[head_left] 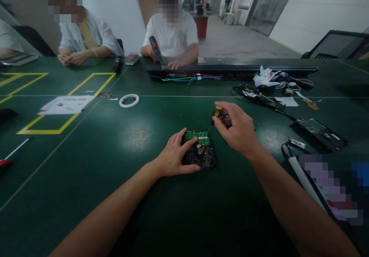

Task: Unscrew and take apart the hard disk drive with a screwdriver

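Observation:
A hard drive [199,157] lies on the green table with its circuit board side up. My left hand [176,155] rests over its left part, fingers spread, the index fingertip on the green circuit board [204,139]. In my right hand [238,129] is a small screwdriver [216,112] with a black and yellow handle, held in a pinch. Its thin shaft points down, the tip at the board's upper right corner. Some small dark and green parts behind my right fingers are partly hidden.
To the right lies another hard drive [323,134] near black cables [256,97] and white gloves [266,77]. A long black bar [236,69] spans the far side, where a co-worker [173,34] holds a power tool. White tape [129,100], papers [67,104] and a red-handled screwdriver [17,151] lie left.

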A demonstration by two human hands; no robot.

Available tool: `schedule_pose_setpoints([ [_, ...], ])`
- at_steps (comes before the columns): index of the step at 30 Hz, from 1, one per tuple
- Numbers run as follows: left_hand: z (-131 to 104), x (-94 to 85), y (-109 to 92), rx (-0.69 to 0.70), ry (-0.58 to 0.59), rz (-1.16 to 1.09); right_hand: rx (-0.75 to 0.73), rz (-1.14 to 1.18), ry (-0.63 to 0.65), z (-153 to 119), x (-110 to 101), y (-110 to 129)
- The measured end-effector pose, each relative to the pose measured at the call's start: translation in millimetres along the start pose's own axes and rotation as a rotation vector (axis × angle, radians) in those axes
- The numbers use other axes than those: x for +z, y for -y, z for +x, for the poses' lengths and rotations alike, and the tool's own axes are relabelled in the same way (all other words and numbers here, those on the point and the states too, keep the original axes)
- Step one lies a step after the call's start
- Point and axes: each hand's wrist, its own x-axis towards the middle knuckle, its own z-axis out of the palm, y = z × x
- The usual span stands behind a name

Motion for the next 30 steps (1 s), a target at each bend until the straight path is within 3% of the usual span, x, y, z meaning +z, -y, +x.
schedule_pose_setpoints([
  [13, 0.0, -1.0, -2.1, -0.005, 0.008, 0.016, 0.035, -0.023, 0.035, 3.2, -11.2, 6.3],
  [23, -1.4, -0.1, -1.3, -0.017, 0.014, 0.014, -0.073, -0.069, 0.077, 3.5, -14.1, 11.9],
  [30, -1.0, 1.7, -0.7, -0.006, 0.005, 0.014, -0.080, -0.039, 0.025, 3.0, -9.5, 12.2],
])
